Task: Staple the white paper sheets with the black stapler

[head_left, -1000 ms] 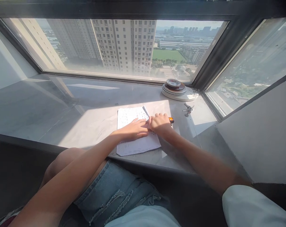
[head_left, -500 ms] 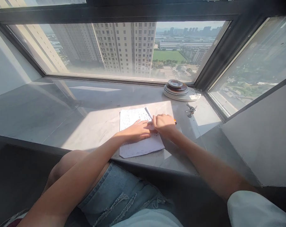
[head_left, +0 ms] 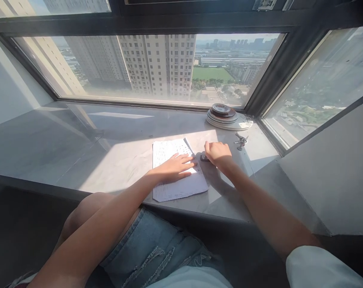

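A stack of written paper sheets [head_left: 181,190] lies on the marble sill, its upper right edge curled or folded over. My left hand [head_left: 177,166] rests flat on the sheets with its fingers stretched toward their right edge. To the right of the paper, my right hand [head_left: 219,154] is closed over a small dark object [head_left: 204,158]. Only one rounded end of that object sticks out beneath the fingers, so its kind is hidden. It is apart from the sheets.
Beyond my right hand a bunch of keys [head_left: 241,140] lies on the sill [head_left: 124,160]. A stack of plates [head_left: 225,118] stands by the window corner. The window frame [head_left: 169,105] bounds the back, and a white wall [head_left: 325,172] rises at the right.
My right hand has moved right, off the paper's edge, with the small dark object, whose dark end now shows on its left. My left hand stays on the sheets.
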`<act>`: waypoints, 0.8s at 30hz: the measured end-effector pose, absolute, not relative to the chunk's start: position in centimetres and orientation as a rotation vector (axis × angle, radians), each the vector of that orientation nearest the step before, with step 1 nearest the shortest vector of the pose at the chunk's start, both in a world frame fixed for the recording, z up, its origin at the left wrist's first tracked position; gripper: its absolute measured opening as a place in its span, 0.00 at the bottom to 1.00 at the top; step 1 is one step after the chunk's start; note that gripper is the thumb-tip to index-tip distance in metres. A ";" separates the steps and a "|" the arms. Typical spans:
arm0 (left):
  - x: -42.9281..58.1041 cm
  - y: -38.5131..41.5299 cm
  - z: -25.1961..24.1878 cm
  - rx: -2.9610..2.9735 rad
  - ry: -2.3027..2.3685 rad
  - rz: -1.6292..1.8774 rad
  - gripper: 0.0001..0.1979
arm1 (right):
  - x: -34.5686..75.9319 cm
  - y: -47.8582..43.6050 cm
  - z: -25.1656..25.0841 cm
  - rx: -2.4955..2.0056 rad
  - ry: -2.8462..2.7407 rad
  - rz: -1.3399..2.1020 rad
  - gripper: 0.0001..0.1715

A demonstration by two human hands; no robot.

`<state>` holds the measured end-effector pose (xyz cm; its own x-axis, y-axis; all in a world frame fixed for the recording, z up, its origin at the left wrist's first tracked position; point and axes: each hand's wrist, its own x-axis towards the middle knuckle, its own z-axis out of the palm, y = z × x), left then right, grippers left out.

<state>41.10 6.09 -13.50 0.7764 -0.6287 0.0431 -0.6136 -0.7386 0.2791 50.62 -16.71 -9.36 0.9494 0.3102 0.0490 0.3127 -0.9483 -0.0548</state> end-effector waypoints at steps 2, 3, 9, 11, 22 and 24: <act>41.1 6.0 -13.6 2.715 -0.946 -0.052 0.28 | 50.9 -17.2 -9.3 -2.984 -0.456 -0.070 0.37; 41.1 5.9 -13.6 2.724 -0.936 -0.034 0.28 | 51.0 -17.3 -9.2 -2.954 -0.442 -0.070 0.38; 40.9 5.4 -13.1 2.736 -0.939 0.014 0.26 | 50.8 -17.8 -9.0 -2.829 -0.389 -0.010 0.40; 40.8 5.2 -13.0 2.749 -0.948 0.030 0.24 | 50.6 -17.9 -8.8 -2.808 -0.376 0.011 0.39; 40.7 5.4 -13.0 2.677 -0.876 -0.034 0.25 | 52.3 -19.2 -8.9 -2.595 -0.721 0.044 0.22; 40.7 5.5 -13.2 2.665 -0.863 -0.045 0.27 | 52.9 -20.0 -9.1 -2.625 -0.870 0.122 0.18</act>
